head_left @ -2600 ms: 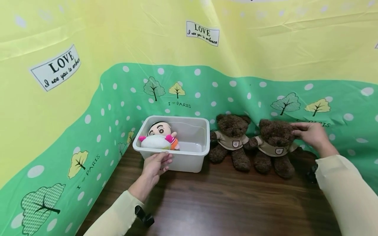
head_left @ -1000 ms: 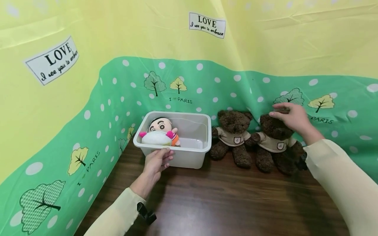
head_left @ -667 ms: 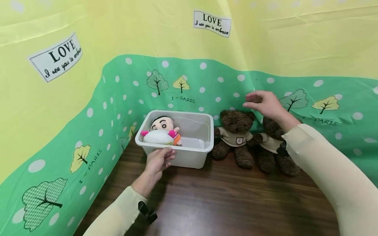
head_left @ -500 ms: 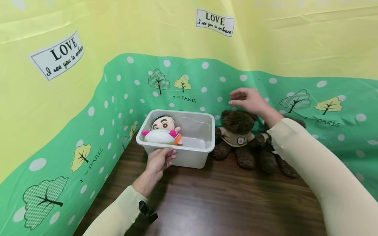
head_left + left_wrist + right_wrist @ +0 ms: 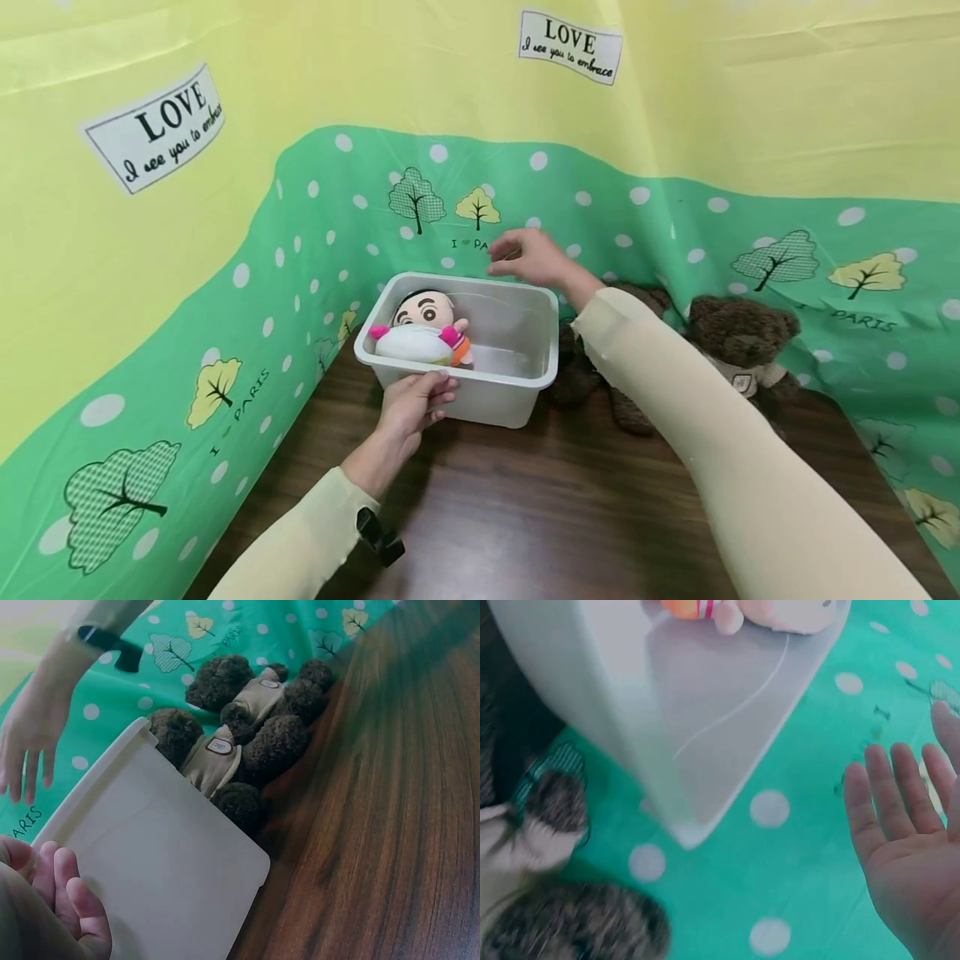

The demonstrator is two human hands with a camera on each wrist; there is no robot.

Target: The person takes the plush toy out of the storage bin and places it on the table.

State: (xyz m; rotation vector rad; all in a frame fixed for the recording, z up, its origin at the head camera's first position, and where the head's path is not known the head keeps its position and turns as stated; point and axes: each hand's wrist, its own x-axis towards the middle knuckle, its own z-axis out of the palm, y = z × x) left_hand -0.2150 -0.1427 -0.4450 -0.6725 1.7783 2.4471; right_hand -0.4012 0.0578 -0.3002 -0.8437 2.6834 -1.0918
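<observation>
My left hand (image 5: 411, 404) grips the front rim of a light grey plastic bin (image 5: 491, 404), thumb at the lip and fingers curled below. Inside the bin's left half lie a plush doll (image 5: 427, 312) with thick eyebrows and an orange bottom, and a white plush (image 5: 411, 344) with pink ends in front of it. Over the back rim hovers my right hand (image 5: 534, 257), fingers loosely extended, holding nothing; the right wrist view shows its bare palm. Two dark brown teddy bears in beige shirts sit right of the bin: the nearer bear (image 5: 214, 761) and the farther bear (image 5: 742, 333).
A green and yellow printed cloth (image 5: 337, 275) forms walls behind and to the left. The bin stands on a dark wooden table (image 5: 540, 517). My right sleeve (image 5: 690, 408) crosses in front of the bears and hides part of them.
My right hand has moved left from the farther bear's head, past the nearer bear, to above the bin's back rim. My left hand stays at the front rim. The head view has shifted slightly.
</observation>
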